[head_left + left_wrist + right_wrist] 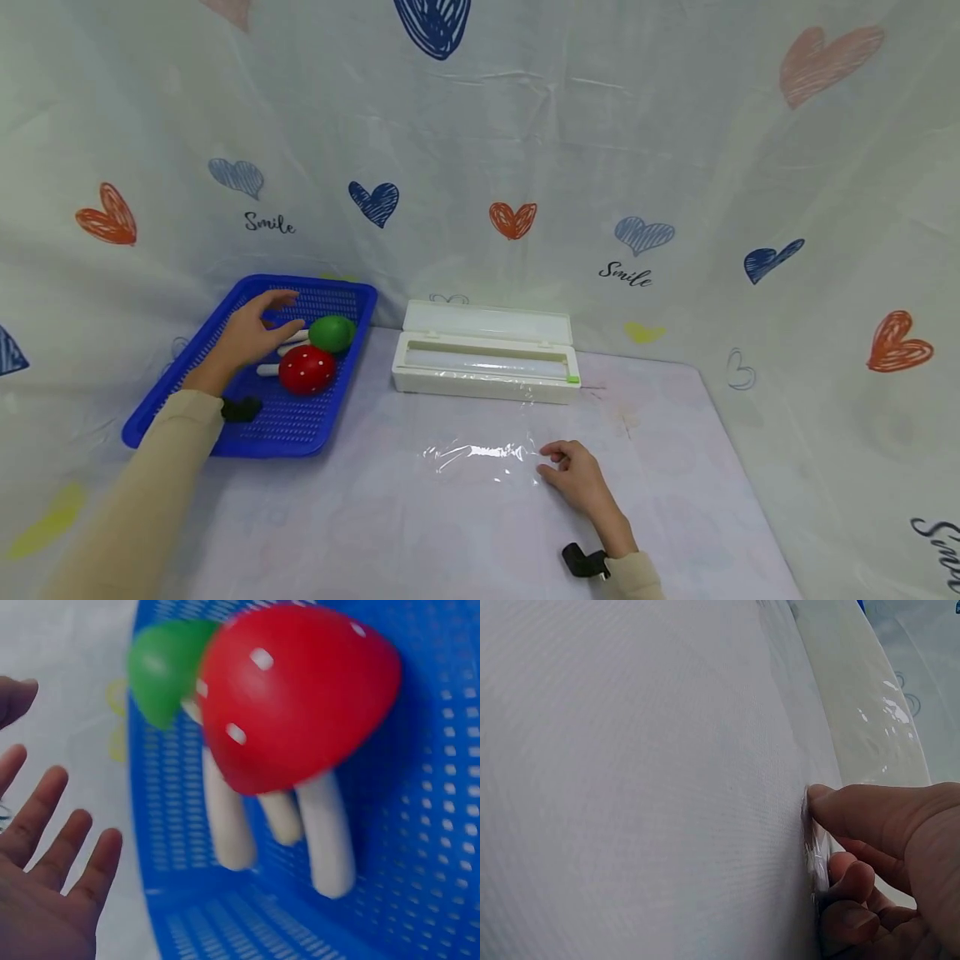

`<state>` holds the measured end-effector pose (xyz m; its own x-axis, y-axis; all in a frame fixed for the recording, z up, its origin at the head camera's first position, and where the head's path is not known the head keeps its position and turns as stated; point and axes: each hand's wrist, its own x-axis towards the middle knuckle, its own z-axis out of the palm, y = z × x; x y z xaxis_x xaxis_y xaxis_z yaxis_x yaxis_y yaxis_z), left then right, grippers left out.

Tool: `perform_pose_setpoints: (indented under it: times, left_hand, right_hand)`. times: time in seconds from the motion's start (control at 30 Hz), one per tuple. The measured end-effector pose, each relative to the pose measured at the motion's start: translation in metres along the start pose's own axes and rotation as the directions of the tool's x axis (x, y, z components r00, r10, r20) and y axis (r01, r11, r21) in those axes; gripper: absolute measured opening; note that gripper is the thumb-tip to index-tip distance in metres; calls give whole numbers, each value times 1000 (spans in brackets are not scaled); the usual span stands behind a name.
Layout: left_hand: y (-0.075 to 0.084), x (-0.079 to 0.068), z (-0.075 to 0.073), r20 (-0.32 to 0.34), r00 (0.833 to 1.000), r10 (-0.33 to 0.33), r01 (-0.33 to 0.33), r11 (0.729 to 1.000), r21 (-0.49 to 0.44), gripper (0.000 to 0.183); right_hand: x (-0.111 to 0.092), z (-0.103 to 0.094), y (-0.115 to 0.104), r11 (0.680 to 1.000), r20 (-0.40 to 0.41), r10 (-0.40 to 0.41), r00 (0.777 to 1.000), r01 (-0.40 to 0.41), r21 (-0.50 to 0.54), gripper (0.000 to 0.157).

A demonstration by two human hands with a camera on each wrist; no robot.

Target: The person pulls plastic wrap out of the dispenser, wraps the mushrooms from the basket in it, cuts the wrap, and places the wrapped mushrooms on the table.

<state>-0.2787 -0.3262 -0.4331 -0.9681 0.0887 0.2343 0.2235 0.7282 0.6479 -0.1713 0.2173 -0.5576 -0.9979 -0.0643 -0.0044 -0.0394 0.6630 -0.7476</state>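
My left hand (251,333) hovers over a blue plastic basket (285,444), fingers spread and holding nothing. Beside it in the basket lie a red toy mushroom (307,370) with white dots and a green-capped one (332,333). Several pale stems show in the left wrist view, some partly hidden under the red cap (300,690). On the table, my right hand (577,479) pinches the edge of clear cling film (487,452). That film runs back to a white cling film dispenser (487,390) with its lid raised. In the right wrist view, thumb and curled fingers meet the gathered film (817,862).
A white cloth covers the table (330,525). Behind it hangs a pale curtain (562,150) printed with hearts and "Smile". The dispenser stands at the back, right of the basket, with a small green piece (573,380) at its right end.
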Motion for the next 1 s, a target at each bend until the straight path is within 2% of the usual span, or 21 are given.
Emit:
perform_pose_setpoints:
  times: [0.2,0.33,0.5,0.67,0.8,1.0]
  left_hand:
    - [-19,13,9,63,995,-73,68,994,80,65]
    - [-29,18,14,101,990,-94,82,989,123,62]
    - [-40,20,19,132,984,-122,98,979,178,56]
    - [-51,16,22,150,970,-194,160,963,215,49]
    - [-55,14,23,153,959,-237,198,952,232,44]
    - [-51,15,26,156,956,-248,219,959,177,41]
  right_hand:
    - [2,-2,0,1000,3,11,1000,-11,-1,18]
    - [2,-2,1,1000,1,14,1000,-14,11,19]
    - [1,1,2,1000,12,18,1000,-18,16,19]
    - [1,4,1,1000,3,-4,1000,4,17,18]
    - [2,5,1,1000,10,-13,1000,13,0,18]
    - [1,3,2,1000,-5,0,1000,0,-10,17]
